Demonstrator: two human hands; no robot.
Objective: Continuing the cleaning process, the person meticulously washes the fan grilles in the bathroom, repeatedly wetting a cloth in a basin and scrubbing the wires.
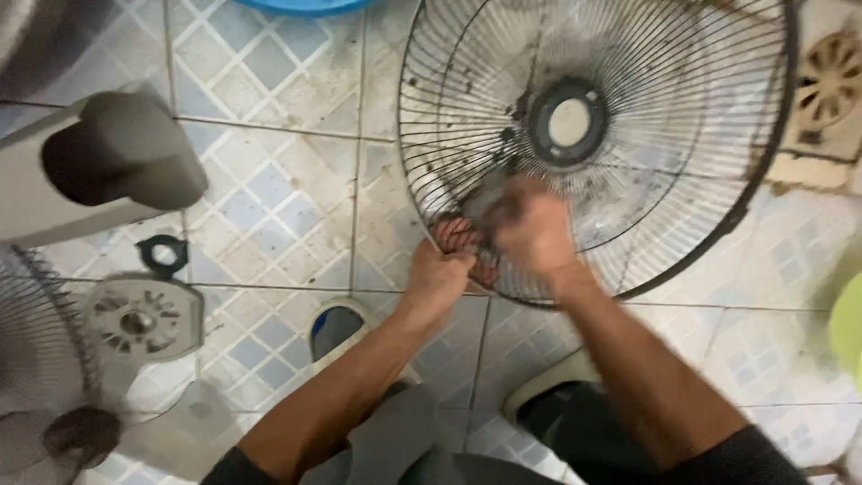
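A dirty black wire fan guard [664, 99] stands tilted on the tiled floor in front of me, its round hub [567, 121] near the middle. My left hand [440, 269] is closed on the guard's lower left rim, fingers curled through the wires. My right hand [530, 229] is blurred and pressed on the wires just right of the left hand; it seems to hold something dark against the grille, but I cannot tell what.
A grey fan motor housing [99, 166] lies at the left. Below it sit a grey round fan part [139, 319], a black ring nut [162, 254] and another wire guard [40, 359]. A floor drain [831, 81] is at top right. My sandalled feet [337, 328] are below.
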